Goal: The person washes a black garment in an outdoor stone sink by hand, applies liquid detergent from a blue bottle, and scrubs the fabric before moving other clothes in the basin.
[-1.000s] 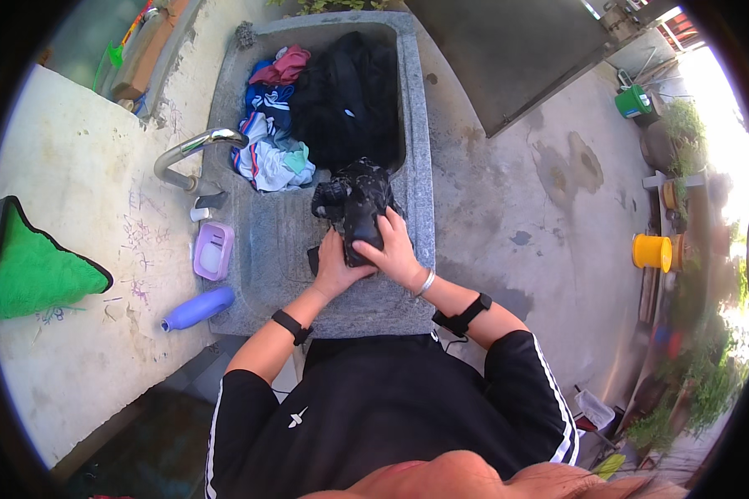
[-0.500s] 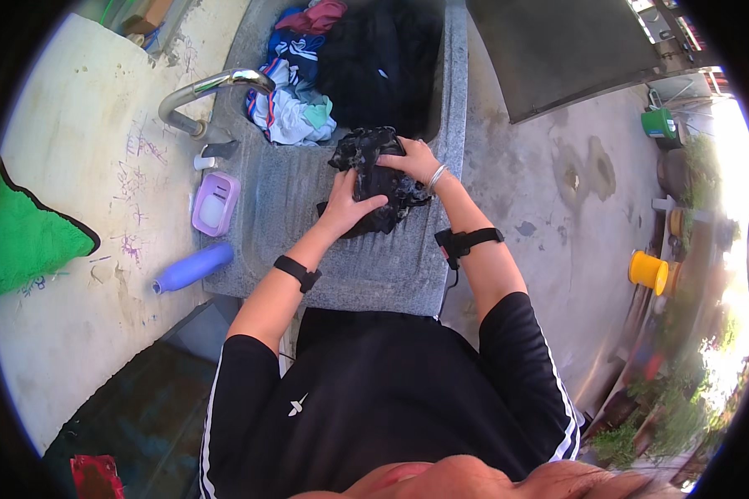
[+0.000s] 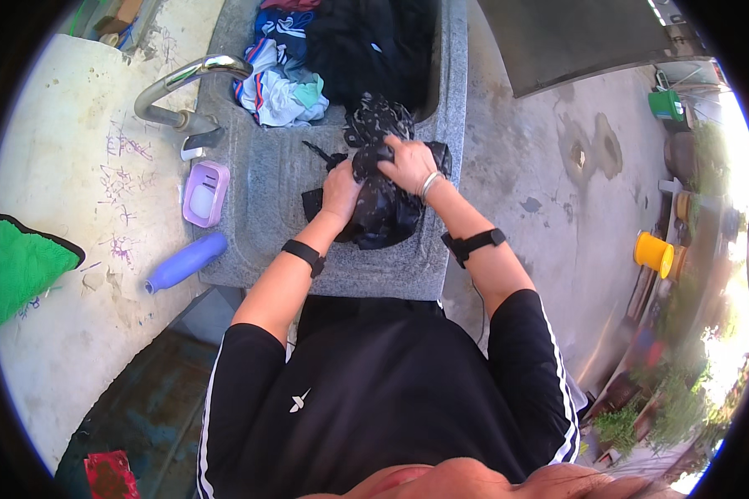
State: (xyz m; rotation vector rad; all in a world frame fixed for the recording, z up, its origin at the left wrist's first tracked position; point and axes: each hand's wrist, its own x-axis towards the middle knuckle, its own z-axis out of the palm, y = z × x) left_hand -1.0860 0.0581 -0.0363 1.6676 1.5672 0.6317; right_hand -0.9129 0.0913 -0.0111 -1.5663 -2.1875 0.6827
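Note:
A wet black garment (image 3: 383,218) with white suds lies bunched on the ribbed slab of a grey stone laundry sink (image 3: 266,258). My left hand (image 3: 340,192) is closed on its left side, fingers curled into the cloth. On the upper right part of the bundle, my right hand (image 3: 410,165) grips another fold. What exact kind of garment it is cannot be made out. Just beyond, in the basin, lie dark clothes (image 3: 366,50) and a white shirt (image 3: 279,96) with coloured trim, a pale green patch of cloth on top.
A chrome faucet (image 3: 193,73) arches over the sink's left side. Along the left ledge are a purple soap dish (image 3: 205,195), a blue bottle (image 3: 186,262) lying on its side, and a green cloth (image 3: 27,262). At right, a yellow bucket-like object (image 3: 654,254) stands beyond the concrete floor.
The black garment has been regathered, its lower part now bulging toward me and a strip sticking out left. My left hand has curled from spread fingers into a grip; my right hand's fingers have closed.

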